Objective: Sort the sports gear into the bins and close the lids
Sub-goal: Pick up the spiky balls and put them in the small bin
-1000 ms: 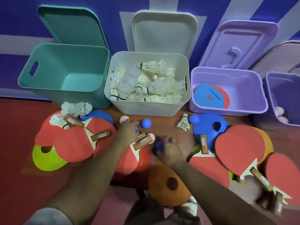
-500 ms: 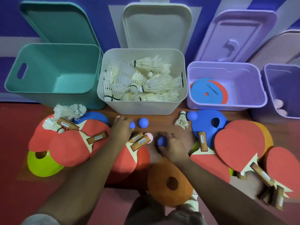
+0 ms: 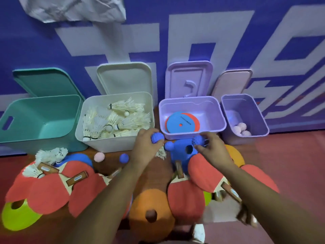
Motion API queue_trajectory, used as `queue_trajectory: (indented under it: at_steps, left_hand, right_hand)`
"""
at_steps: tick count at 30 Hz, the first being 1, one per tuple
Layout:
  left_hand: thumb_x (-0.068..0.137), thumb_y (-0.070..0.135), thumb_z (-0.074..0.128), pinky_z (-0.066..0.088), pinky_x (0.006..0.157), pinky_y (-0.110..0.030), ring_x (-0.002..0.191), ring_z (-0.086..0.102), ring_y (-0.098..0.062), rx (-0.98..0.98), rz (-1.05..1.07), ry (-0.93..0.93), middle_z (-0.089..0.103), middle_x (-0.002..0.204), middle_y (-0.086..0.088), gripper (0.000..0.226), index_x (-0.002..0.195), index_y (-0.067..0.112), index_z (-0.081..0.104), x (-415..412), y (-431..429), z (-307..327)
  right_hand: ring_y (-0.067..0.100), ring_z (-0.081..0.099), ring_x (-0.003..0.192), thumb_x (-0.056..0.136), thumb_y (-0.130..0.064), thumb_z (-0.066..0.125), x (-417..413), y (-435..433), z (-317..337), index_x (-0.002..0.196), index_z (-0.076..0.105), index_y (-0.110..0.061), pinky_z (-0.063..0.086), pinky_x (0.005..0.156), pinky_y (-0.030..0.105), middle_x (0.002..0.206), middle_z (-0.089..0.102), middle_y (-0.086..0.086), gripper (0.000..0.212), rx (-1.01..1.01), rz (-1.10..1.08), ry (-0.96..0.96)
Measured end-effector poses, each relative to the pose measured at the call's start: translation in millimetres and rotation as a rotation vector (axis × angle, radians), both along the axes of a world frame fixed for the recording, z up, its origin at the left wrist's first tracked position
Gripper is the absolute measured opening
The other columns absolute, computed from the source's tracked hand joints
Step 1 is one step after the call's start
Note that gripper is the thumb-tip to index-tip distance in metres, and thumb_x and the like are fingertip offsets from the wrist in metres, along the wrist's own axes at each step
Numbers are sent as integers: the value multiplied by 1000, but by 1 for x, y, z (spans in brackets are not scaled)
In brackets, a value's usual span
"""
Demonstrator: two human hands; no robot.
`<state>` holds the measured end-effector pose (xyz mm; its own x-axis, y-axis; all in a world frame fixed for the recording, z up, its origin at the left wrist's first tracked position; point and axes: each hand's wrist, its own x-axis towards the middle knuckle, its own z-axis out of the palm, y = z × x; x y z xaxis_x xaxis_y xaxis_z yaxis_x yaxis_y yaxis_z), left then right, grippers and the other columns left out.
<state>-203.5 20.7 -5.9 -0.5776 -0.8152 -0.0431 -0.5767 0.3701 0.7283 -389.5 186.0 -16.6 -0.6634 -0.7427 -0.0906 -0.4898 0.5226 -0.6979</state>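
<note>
- Holding a bumpy blue ball (image 3: 157,138), the left hand (image 3: 146,147) curls round it just in front of the lilac bin (image 3: 179,136)
- The right hand (image 3: 212,147) pinches a second blue ball (image 3: 198,140) near the lilac bin's right front corner
- A small purple bin (image 3: 253,110), right of the lilac bin, has three pink balls (image 3: 241,128) inside

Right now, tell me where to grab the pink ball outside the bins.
I'd pinch the pink ball across its widest part from above: it is round, so any side serves, and it lies apart from the loose blue ball to its right.
</note>
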Motion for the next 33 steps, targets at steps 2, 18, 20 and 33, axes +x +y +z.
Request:
queue_trajectory:
  at_steps: [2, 18, 20, 33]
  left_hand:
    - [78, 22, 73, 33, 76, -14, 90, 56, -17, -5, -63, 35, 52, 99, -4, 36, 113, 19, 67, -45, 17, 13]
    - [75, 18, 74, 39, 86, -24, 104, 56, -29, 46, -378, -105, 48, 118, -12, 43, 117, 18, 64, -335, 111, -43]
    - [77, 17, 74, 39, 87, -26, 104, 56, -29, 35, -363, -134, 47, 120, -13, 44, 119, 17, 64, -349, 109, -57]
    - [84, 12, 63, 39, 70, -4, 76, 59, -9, 73, -295, -52, 60, 98, -1, 15, 98, 15, 68, -301, 121, -61]
  right_hand:
    - [25, 61, 98, 75, -16, 77, -37, 20, 15, 117, 62, -7, 50, 87, 37, 107, 63, 9, 45, -15, -35, 48]
    - [29, 55, 81, 77, -12, 71, -238, 87, -23, 99, 57, -1, 43, 64, 35, 94, 60, 14, 28, 132, -276, 8]
    - [27, 53, 78, 76, -10, 70, -250, 81, -41, 96, 56, -2, 35, 56, 29, 93, 59, 13, 26, 138, -262, 6]
    - [23, 62, 93, 85, -16, 65, -214, 114, -40, 108, 64, -8, 48, 82, 32, 103, 65, 8, 25, -43, -283, -75]
